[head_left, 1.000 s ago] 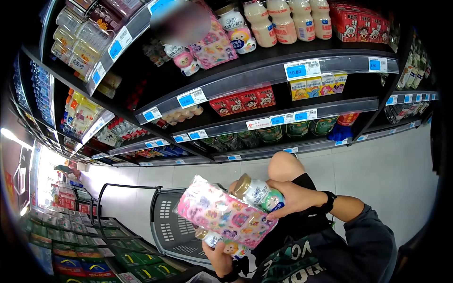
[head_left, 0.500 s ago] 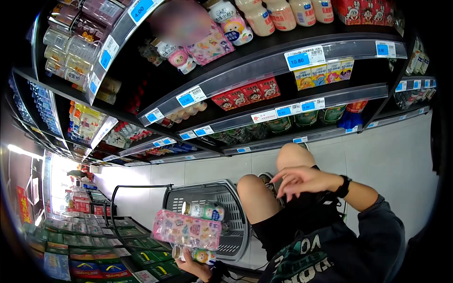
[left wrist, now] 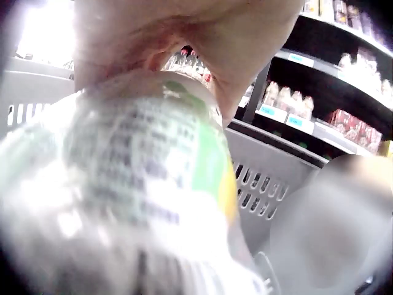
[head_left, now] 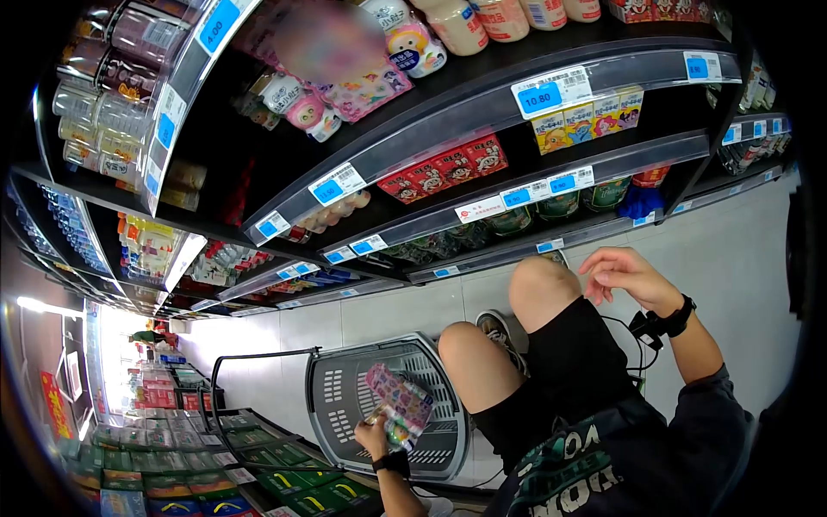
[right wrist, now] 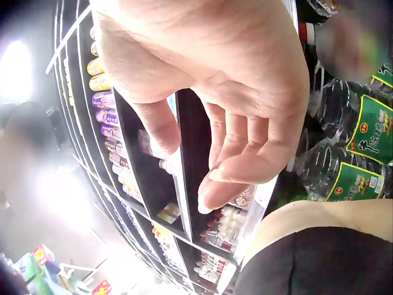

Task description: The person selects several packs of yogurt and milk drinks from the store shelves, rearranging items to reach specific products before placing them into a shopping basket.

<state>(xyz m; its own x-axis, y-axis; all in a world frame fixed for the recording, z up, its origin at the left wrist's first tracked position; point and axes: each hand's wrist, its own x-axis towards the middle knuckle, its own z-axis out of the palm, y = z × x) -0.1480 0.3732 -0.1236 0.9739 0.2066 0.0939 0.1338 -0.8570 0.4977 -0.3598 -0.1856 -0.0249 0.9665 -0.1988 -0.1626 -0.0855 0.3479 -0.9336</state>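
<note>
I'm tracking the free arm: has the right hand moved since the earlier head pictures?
Yes: the right hand has moved farther from the basket, rightward in the head view.

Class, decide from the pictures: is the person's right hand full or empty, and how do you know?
Empty: in the right wrist view, the right hand has its fingers loosely curled, with nothing between them.

The bottle (left wrist: pixel 141 166) shows white, green and yellow, the patterned packet (head_left: pixel 402 401) pink, the basket (left wrist: pixel 261 155) grey, the shorts (head_left: pixel 579 353) black.
</note>
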